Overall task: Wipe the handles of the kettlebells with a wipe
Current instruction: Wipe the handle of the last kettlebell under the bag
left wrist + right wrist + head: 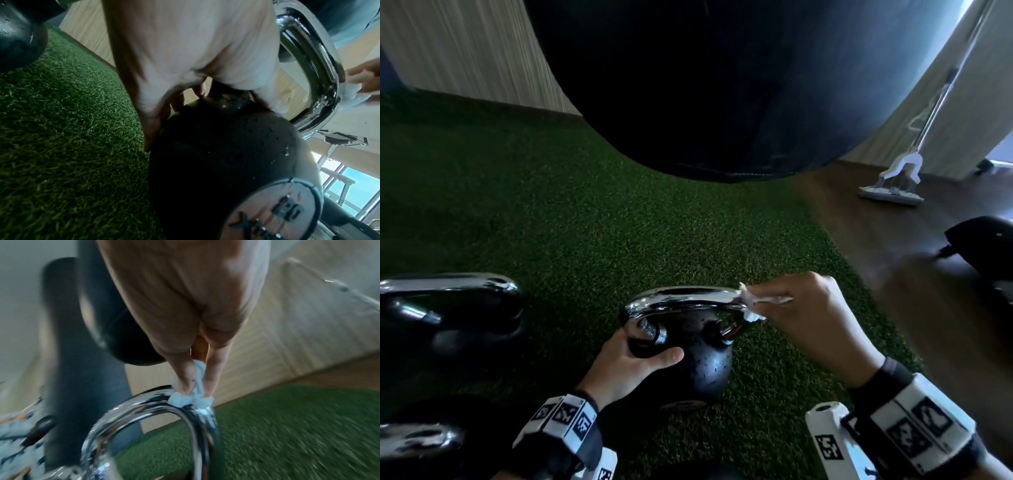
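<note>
A black kettlebell [702,363] with a chrome handle [685,298] stands on green turf in the head view. My left hand [633,359] grips its left shoulder, thumb across the front; in the left wrist view the fingers [156,113] curl round the wet black ball [226,154]. My right hand [811,318] pinches a small white wipe [751,305] and presses it on the handle's right bend. In the right wrist view the wipe [189,397] sits bunched between thumb and fingers on top of the chrome handle [148,412].
Two more kettlebells stand to the left, one at mid-left [448,308] and one at the bottom left [417,442]. A big black punching bag [722,85] hangs just beyond. A white mop [893,185] leans on the wooden floor at right, near a dark object [986,246].
</note>
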`<state>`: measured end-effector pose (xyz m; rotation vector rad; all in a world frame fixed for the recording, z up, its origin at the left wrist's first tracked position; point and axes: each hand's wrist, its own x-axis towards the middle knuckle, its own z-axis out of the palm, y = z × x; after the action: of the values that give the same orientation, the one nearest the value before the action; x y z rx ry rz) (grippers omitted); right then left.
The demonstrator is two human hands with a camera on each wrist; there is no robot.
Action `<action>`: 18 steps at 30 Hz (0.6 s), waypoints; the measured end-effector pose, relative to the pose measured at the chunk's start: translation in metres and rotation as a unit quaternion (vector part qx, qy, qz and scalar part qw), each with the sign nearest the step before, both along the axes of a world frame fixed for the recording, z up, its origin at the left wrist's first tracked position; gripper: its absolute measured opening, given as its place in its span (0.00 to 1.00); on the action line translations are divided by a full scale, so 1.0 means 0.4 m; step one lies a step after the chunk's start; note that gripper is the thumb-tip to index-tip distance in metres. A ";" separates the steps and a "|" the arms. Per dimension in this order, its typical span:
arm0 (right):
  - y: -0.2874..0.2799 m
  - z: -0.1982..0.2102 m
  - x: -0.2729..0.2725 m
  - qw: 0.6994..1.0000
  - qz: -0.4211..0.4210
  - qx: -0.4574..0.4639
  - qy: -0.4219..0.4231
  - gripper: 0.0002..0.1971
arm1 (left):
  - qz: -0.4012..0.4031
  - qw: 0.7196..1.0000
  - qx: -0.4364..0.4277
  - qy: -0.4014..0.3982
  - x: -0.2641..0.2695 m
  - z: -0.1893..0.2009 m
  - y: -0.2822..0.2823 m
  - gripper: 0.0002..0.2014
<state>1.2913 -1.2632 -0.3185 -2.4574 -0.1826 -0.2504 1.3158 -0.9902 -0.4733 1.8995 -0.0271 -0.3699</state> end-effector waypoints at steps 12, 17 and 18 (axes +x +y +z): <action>-0.085 -0.105 0.035 0.979 0.010 0.133 0.156 0.14 | 0.013 1.000 0.006 -0.004 -0.015 0.026 -0.007 0.36; -0.075 -0.178 0.048 0.980 0.013 0.110 0.167 0.14 | 0.024 1.000 -0.003 -0.004 -0.021 0.032 -0.012 0.37; -0.067 -0.192 0.045 0.978 0.012 0.111 0.176 0.14 | 0.022 1.000 0.000 -0.002 -0.021 0.032 -0.011 0.37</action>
<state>1.3094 -1.2901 -0.3953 -2.2324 -0.0275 0.1685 1.3073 -0.9946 -0.4604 1.8973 0.0117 -0.3353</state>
